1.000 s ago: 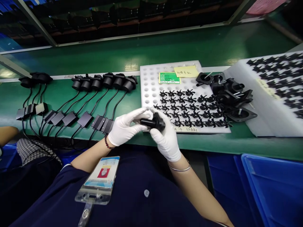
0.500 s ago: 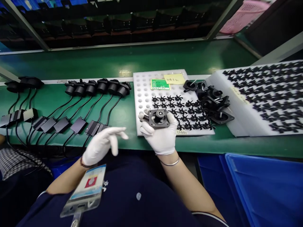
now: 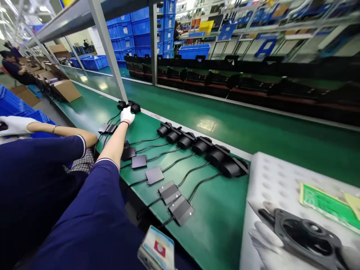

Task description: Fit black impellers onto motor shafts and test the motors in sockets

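Note:
My left hand [image 3: 127, 115], in a white glove, reaches far along the bench. Its fingers close at a small group of black cylindrical motor units [image 3: 135, 107] by the upright post; the fingertips are partly hidden. At the bottom right, my right hand [image 3: 267, 240], also gloved and slightly blurred, grips a black pump housing [image 3: 306, 232] with a square flange and a round recess, held over the white foam tray [image 3: 264, 165]. Between my hands stands a row of black motor units [image 3: 201, 145], each cabled to a flat black box [image 3: 154, 175].
A co-worker sits close on the left, with a gloved hand [image 3: 17, 125] near blue crates. A metal post [image 3: 108, 48] rises from the bench's back rail. Green label [image 3: 326, 202] lies on the tray. Cartons [image 3: 66, 90] stand farther along the green bench [image 3: 219, 210].
My view has swung left. My left hand has moved from in front of my body to the far-left motor units. My right hand still holds the pump housing.

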A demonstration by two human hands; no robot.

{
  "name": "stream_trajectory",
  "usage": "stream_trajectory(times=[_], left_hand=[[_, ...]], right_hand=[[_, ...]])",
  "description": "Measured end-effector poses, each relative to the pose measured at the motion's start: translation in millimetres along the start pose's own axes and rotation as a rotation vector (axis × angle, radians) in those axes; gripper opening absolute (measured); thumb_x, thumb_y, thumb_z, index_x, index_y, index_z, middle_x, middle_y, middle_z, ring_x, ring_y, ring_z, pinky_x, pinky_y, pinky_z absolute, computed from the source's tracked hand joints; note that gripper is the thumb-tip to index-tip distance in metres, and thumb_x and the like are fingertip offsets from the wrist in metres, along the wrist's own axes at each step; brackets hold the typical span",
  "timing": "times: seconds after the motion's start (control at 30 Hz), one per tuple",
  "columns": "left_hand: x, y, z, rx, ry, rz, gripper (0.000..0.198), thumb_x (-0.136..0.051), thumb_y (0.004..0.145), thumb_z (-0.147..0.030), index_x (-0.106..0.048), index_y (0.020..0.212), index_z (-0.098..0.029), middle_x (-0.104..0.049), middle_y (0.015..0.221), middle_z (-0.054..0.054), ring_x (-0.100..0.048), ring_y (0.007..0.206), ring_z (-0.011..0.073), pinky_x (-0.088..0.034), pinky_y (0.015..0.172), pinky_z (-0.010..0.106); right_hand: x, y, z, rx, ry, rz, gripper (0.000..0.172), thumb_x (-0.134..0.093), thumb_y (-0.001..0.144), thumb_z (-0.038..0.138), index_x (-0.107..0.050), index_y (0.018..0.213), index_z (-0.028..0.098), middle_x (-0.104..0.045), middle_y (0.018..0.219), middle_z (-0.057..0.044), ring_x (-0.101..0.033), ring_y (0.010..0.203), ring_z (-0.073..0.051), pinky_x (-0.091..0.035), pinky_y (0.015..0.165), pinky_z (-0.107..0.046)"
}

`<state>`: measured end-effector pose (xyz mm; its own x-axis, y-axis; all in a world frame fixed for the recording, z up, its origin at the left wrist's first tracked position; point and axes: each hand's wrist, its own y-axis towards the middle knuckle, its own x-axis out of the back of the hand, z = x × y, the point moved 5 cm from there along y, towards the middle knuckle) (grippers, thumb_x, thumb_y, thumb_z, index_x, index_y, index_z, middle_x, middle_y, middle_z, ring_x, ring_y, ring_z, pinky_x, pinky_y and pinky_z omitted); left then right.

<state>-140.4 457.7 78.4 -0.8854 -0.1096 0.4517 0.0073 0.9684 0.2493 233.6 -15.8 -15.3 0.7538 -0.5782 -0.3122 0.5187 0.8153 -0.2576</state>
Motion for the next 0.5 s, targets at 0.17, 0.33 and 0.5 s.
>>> stream_trajectory(times=[0.17,0.33,0.5], left_hand=[[-30.4,41,15,0.019,-0.106,0.044,0.052,-0.084,0.090,-0.030,-0.056,0.120,0.002,-0.064,0.147,0.019,-0.048,0.142,0.0218,-0.014,0.136,0.045],[-41.3,55,12,-0.009,-0.210,0.102,0.039,-0.091,0.084,-0.029,-0.060,0.098,-0.009,-0.075,0.125,0.010,-0.052,0.128,0.0163,-0.021,0.129,0.036],[-22.8,22,2,0.095,-0.180,0.191,0.033,-0.089,0.072,-0.011,-0.059,0.086,-0.014,-0.073,0.081,0.002,-0.068,0.091,0.0175,-0.053,0.098,0.033]], right_hand=[[-11,35,1,-0.086,-0.068,-0.117,0.062,-0.059,0.078,0.087,-0.078,0.121,0.046,-0.070,0.139,-0.015,-0.067,0.072,-0.032,-0.038,0.037,-0.038],[-108,42,51,0.164,-0.025,-0.086,0.040,-0.069,0.093,0.059,-0.074,0.129,0.042,-0.076,0.132,-0.011,-0.076,0.092,-0.032,-0.062,0.052,-0.038],[-170,90,48,0.118,-0.067,0.165,0.031,-0.072,0.091,0.061,-0.084,0.102,0.035,-0.081,0.115,-0.009,-0.080,0.088,-0.033,-0.071,0.061,-0.045]])
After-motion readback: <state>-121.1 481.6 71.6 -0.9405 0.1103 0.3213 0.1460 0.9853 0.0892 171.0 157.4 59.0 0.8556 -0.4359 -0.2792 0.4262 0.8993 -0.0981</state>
